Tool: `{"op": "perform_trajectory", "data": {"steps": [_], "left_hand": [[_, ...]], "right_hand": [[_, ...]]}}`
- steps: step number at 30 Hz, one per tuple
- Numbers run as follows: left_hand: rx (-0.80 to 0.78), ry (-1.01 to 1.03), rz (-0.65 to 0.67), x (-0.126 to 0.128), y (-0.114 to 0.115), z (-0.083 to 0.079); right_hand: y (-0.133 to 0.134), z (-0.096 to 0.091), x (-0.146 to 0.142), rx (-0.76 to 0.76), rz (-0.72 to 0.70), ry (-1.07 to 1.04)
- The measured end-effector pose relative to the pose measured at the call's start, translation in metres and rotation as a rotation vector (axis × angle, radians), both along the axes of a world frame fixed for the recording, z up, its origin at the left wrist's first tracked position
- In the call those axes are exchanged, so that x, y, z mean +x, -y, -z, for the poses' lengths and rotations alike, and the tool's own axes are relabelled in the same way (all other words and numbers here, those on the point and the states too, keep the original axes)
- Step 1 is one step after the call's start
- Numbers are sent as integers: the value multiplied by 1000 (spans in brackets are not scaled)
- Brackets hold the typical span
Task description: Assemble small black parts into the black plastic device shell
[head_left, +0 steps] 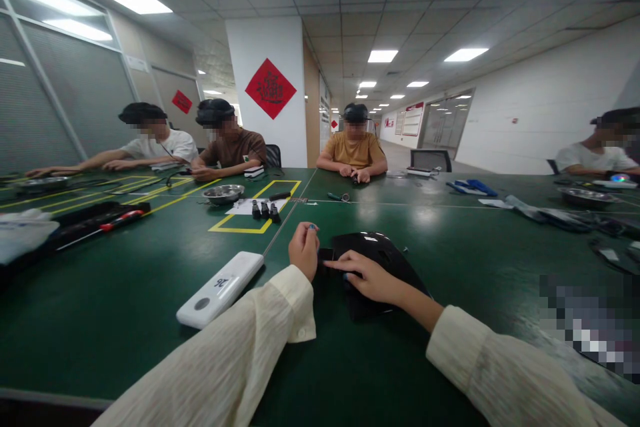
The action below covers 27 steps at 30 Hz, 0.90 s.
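Note:
My left hand (303, 251) is raised above the table with its fingers curled inward; anything inside them is hidden. Beside it is a small dark, square-faced piece (327, 254), whose kind I cannot make out. My right hand (371, 278) reaches in from the right, its index finger stretched out to the lower edge of that piece. Under and behind the right hand lies a glossy black curved panel or casing (395, 255). A white power bank-like block (220, 290) with "26" on its face rests left of my left forearm.
On the green table (165, 260) are a metal bowl (223, 194), several small black parts (266, 211) on paper, and a red-handled tool (123, 220) at left. Blue items (473, 187), cables and another bowl (589, 197) lie right. Several people sit around the table.

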<state>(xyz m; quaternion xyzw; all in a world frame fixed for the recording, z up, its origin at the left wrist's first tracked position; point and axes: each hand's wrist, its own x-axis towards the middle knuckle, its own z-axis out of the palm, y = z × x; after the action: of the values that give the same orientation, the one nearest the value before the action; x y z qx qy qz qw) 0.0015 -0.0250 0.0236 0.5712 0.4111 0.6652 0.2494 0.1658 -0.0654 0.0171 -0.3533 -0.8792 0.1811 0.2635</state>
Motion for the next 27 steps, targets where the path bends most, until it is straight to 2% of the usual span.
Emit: {"op": "perform_trajectory", "data": {"steps": [3,9,18,23,27], "left_hand": [[-17,24,11,1,0,-1],[47,150,81,2,3,-5],[30,164,176,5,5,-2],[46,81,115,6,8,-1],[75,157,58,6,4,-1]], "right_hand": [[-1,2,0,14,8,14],[-1,2,0,-28,17,-35],[0,0,-1,-54,41,-112],[1,-2,-1,-80,41,-170],[-2,-2,0,-136,81,-256]]}}
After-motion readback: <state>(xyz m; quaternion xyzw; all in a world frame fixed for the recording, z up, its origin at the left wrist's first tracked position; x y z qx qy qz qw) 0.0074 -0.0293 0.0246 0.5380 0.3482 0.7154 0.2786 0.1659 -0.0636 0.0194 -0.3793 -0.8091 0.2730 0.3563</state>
